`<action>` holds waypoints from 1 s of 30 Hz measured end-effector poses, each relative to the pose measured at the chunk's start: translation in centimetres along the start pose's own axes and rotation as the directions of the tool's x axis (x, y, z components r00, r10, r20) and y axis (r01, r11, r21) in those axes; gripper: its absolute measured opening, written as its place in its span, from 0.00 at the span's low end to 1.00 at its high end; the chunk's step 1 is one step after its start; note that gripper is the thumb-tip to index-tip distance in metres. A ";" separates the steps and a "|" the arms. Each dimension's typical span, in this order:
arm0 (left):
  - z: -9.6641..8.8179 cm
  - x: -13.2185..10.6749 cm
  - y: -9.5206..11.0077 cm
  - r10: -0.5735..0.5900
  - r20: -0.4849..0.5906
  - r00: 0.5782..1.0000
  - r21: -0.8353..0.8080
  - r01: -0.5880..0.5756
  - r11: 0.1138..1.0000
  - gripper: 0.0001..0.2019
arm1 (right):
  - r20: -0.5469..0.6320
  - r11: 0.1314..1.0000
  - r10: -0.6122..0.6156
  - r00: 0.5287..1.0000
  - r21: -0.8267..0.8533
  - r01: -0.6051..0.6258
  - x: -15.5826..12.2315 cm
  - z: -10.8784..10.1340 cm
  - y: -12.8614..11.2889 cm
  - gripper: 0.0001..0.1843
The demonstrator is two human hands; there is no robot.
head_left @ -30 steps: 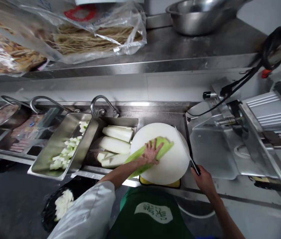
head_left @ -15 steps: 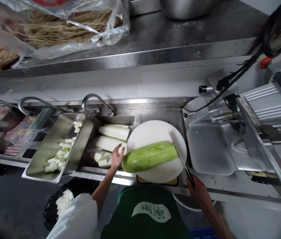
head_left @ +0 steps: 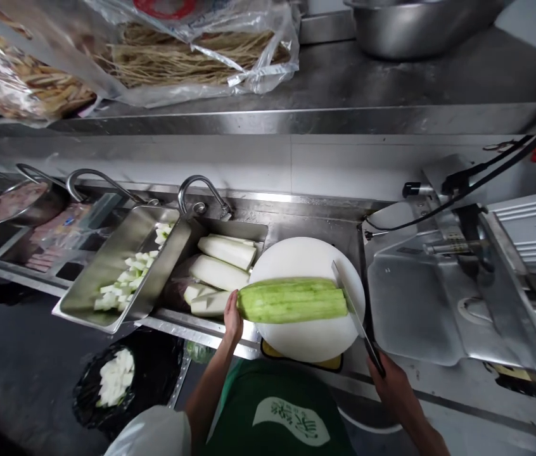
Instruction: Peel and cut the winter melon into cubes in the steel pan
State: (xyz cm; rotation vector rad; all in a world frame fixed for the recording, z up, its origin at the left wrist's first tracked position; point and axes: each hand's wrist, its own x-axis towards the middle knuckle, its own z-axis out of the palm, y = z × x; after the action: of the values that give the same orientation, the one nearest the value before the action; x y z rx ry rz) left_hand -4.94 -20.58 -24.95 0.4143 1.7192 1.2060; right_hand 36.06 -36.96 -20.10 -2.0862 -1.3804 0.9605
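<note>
A long peeled green gourd (head_left: 293, 301) lies across a round white cutting board (head_left: 310, 259). My left hand (head_left: 232, 320) is cupped against the gourd's left end, fingers curled on it. My right hand (head_left: 394, 383) grips the black handle of a cleaver (head_left: 350, 303), whose blade stands at the gourd's right end, touching the board.
Left of the board, a sink holds several peeled white gourd pieces (head_left: 220, 269). A steel tray (head_left: 106, 278) with cut chunks leans beside it. A black bag (head_left: 120, 380) of scraps sits below. A slicer machine (head_left: 462, 266) stands at right; bagged dry goods (head_left: 192, 54) and a bowl (head_left: 415, 25) on the shelf.
The gourd turned from slanted to lying level across the board. My left hand left its top and went to its left end. The cleaver moved in to the right end.
</note>
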 end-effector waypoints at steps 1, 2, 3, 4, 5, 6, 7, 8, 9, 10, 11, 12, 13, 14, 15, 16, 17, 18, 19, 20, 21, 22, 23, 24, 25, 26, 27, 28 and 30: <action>0.1 0.6 0.4 0.016 -0.013 1.000 0.008 -0.016 1.000 0.22 | 0.000 1.000 0.000 1.000 0.005 0.000 0.1 -0.1 0.0 0.24; 0.3 1.2 0.8 0.028 -0.018 0.999 0.009 -0.028 1.000 0.21 | 0.006 1.000 0.003 1.000 0.007 -0.003 0.2 -0.1 0.1 0.23; 0.4 1.7 1.2 0.031 -0.015 0.999 0.020 -0.031 0.999 0.20 | 0.014 1.000 0.012 1.000 -0.001 -0.012 0.4 0.0 0.1 0.22; 0.6 2.1 1.6 0.033 -0.002 0.999 0.049 -0.033 0.998 0.18 | 0.020 0.999 0.027 0.999 -0.021 -0.026 0.7 0.1 0.1 0.22; 0.8 2.5 2.0 0.035 0.012 0.999 0.077 -0.036 0.996 0.17 | 0.020 0.998 0.044 0.999 -0.053 -0.043 1.0 0.3 0.0 0.22; 0.9 2.8 2.4 0.038 0.023 0.999 0.100 -0.041 0.994 0.16 | 0.012 0.994 0.063 0.998 -0.090 -0.062 1.4 0.6 -0.1 0.23; 1.1 3.1 2.7 0.042 0.038 0.998 0.118 -0.046 0.992 0.16 | -0.003 0.990 0.076 0.997 -0.123 -0.075 1.8 0.9 -0.4 0.26; 1.1 3.3 2.9 0.041 0.049 0.998 0.131 -0.047 0.990 0.17 | -0.018 0.987 0.078 0.997 -0.141 -0.079 2.1 1.2 -0.8 0.29; 1.2 3.5 3.1 0.037 0.062 0.997 0.138 -0.046 0.989 0.18 | -0.020 0.987 0.071 0.997 -0.145 -0.073 2.3 1.5 -1.1 0.31; 1.2 3.6 3.1 0.034 0.073 0.997 0.142 -0.045 0.989 0.19 | -0.010 0.989 0.059 0.998 -0.135 -0.059 2.4 1.8 -1.5 0.33; 1.3 3.7 3.1 0.029 0.077 0.997 0.145 -0.040 0.989 0.20 | 0.010 0.992 0.047 0.999 -0.119 -0.046 2.5 1.9 -1.7 0.33; 1.3 3.7 3.1 0.025 0.076 0.997 0.145 -0.036 0.989 0.21 | 0.030 0.994 0.040 0.999 -0.104 -0.037 2.5 2.1 -1.9 0.32; 1.4 3.7 3.0 0.022 0.080 0.997 0.142 -0.034 0.989 0.21 | 0.043 0.995 0.043 0.998 -0.096 -0.038 2.4 2.1 -2.0 0.32; 1.4 3.7 2.9 0.021 0.093 0.995 0.137 -0.034 0.990 0.21 | 0.047 0.994 0.056 0.997 -0.098 -0.052 2.3 2.1 -2.0 0.31; 1.5 3.7 2.8 0.018 0.118 0.993 0.132 -0.034 0.991 0.20 | 0.043 0.992 0.072 0.996 -0.104 -0.067 2.2 2.0 -1.9 0.30; 1.5 3.7 2.7 0.017 0.145 0.989 0.127 -0.035 0.991 0.19 | 0.038 0.991 0.080 0.996 -0.112 -0.076 2.1 1.9 -1.9 0.29; 1.5 3.7 2.5 0.019 0.173 0.985 0.121 -0.041 0.992 0.18 | 0.033 0.989 0.083 0.996 -0.121 -0.079 2.0 1.8 -1.9 0.29; 1.5 3.7 2.4 0.029 0.191 0.981 0.116 -0.052 0.992 0.17 | 0.031 0.989 0.081 0.996 -0.129 -0.076 1.9 1.7 -2.0 0.28; 1.4 3.7 2.3 0.040 0.197 0.980 0.113 -0.063 0.992 0.16 | 0.036 0.989 0.072 0.997 -0.131 -0.067 1.9 1.6 -2.1 0.28; 1.4 3.7 2.1 0.051 0.192 0.980 0.111 -0.073 0.991 0.15 | 0.043 0.990 0.062 0.997 -0.129 -0.056 1.8 1.5 -2.2 0.27; 1.3 3.7 1.9 0.058 0.180 0.982 0.108 -0.079 0.991 0.15 | 0.050 0.991 0.055 0.997 -0.126 -0.048 1.8 1.4 -2.4 0.27; 1.3 3.7 1.7 0.059 0.166 0.984 0.101 -0.077 0.992 0.16 | 0.057 0.992 0.049 0.997 -0.121 -0.042 1.8 1.3 -2.5 0.26; 1.3 3.6 1.6 0.050 0.151 0.987 0.093 -0.064 0.994 0.17 | 0.058 0.993 0.043 0.997 -0.116 -0.036 1.8 1.3 -2.7 0.26; 1.3 3.6 1.5 0.037 0.141 0.989 0.084 -0.049 0.995 0.18 | 0.059 0.994 0.032 0.998 -0.110 -0.025 1.9 1.2 -2.8 0.25; 1.3 3.6 1.3 0.025 0.137 0.990 0.077 -0.036 0.996 0.19 | 0.056 0.995 0.019 0.998 -0.103 -0.013 1.9 1.1 -2.9 0.24; 1.3 3.6 1.2 0.021 0.138 0.990 0.072 -0.031 0.997 0.20 | 0.054 0.995 0.006 0.999 -0.096 -0.001 1.9 1.0 -2.9 0.24; 1.4 3.7 1.1 0.022 0.143 0.989 0.072 -0.033 0.997 0.21 | 0.056 0.996 -0.001 0.998 -0.088 0.006 1.9 0.9 -2.9 0.23; 1.5 3.7 1.1 0.030 0.148 0.988 0.077 -0.042 0.996 0.22 | 0.062 0.997 0.000 0.998 -0.079 0.005 1.8 0.9 -2.9 0.24; 1.8 3.8 0.9 0.044 0.140 0.989 0.112 -0.060 0.992 0.23 | 0.075 0.998 0.012 0.997 -0.068 -0.007 1.5 0.8 -2.8 0.24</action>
State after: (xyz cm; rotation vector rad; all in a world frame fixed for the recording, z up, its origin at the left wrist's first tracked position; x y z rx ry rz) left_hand -5.43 -16.49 -26.14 0.6022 1.6731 1.0911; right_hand 34.20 -34.55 -19.11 -2.1273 -1.4611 1.0188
